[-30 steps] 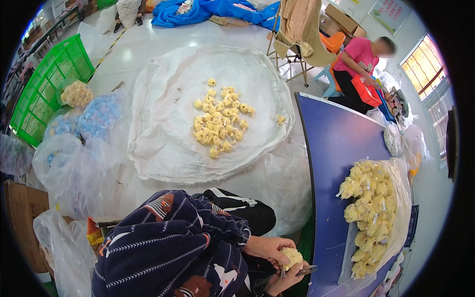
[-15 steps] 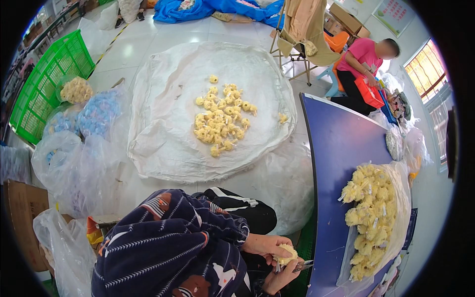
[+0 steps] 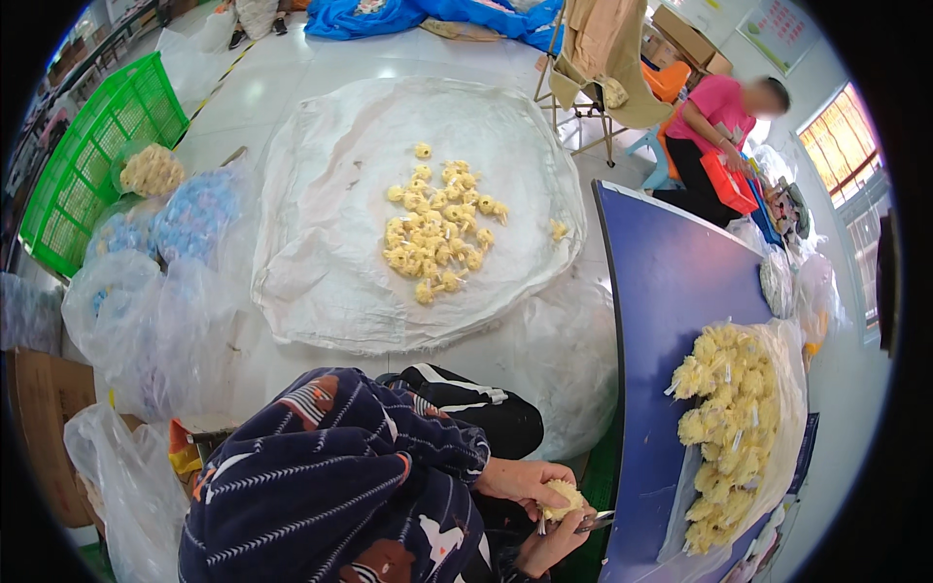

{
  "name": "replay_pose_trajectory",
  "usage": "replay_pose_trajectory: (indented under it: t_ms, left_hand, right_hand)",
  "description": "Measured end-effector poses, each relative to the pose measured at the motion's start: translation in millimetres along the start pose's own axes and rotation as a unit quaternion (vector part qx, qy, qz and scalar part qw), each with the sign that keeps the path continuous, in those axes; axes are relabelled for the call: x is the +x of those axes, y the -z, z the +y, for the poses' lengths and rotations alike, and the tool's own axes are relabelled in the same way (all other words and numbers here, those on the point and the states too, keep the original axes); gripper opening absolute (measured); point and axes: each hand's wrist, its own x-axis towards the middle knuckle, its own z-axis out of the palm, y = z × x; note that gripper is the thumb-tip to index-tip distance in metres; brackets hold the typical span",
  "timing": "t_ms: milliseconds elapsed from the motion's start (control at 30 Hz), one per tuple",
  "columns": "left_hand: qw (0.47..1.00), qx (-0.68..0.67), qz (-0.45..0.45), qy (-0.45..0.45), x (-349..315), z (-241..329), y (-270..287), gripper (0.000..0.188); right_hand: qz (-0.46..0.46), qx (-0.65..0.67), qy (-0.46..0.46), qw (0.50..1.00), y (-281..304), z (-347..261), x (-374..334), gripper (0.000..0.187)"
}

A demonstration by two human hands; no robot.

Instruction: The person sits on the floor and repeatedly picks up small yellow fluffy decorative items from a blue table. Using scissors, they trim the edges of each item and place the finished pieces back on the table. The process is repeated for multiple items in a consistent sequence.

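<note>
Low at the right, beside the blue table, my left hand (image 3: 517,480) is closed around a fluffy pale-yellow plush piece (image 3: 561,499). A white tag or strip hangs from its underside. My right hand (image 3: 546,550) is just below, closed on a shiny metal scissors-like tool (image 3: 595,522) that points toward the table edge. Its handle is mostly hidden by the fingers. The two hands nearly meet at the plush piece. Many similar yellow plush pieces (image 3: 729,418) with white tags are heaped on plastic on the blue table.
A white sheet (image 3: 330,223) on the floor bears a pile of small yellow pieces (image 3: 432,233). Clear bags, some with blue pieces (image 3: 194,219), and a green crate (image 3: 102,155) stand left. The blue table (image 3: 661,282) borders my right. Beyond it sits a person with a red box (image 3: 729,183).
My view has shifted very slightly. Both hands keep nearly the same place and grip on the plush piece and the metal tool.
</note>
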Motion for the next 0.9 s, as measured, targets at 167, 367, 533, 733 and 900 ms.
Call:
replay_pose_trajectory:
  t_ms: [167, 367, 533, 733, 900]
  left_hand:
    - [0.992, 0.104, 0.076, -0.013, -3.1, 17.1, 2.6, 0.026]
    - [0.961, 0.171, 0.089, -0.200, 7.1, 8.2, 13.8, 0.039]
    - [0.898, 0.386, 0.072, -0.201, 11.0, 15.6, 10.1, 0.037]
    - [0.869, 0.451, 0.026, -0.200, 7.2, 10.9, 3.1, 0.059]
    - [0.956, 0.285, 0.059, -0.034, 2.5, 29.4, -0.6, 0.067]
  right_hand:
    - [-0.047, 0.089, -0.154, 0.983, -8.3, -19.6, 17.7, 0.021]
    - [0.043, -0.062, -0.019, 0.997, 21.3, -8.7, 16.4, 0.017]
    - [0.037, -0.034, -0.028, 0.998, 16.2, -12.4, 6.3, 0.020]
    - [-0.038, 0.071, -0.165, 0.983, 31.2, -2.7, 10.6, 0.019]
    - [-0.059, -0.037, -0.038, 0.997, 33.1, -4.5, 9.9, 0.015]
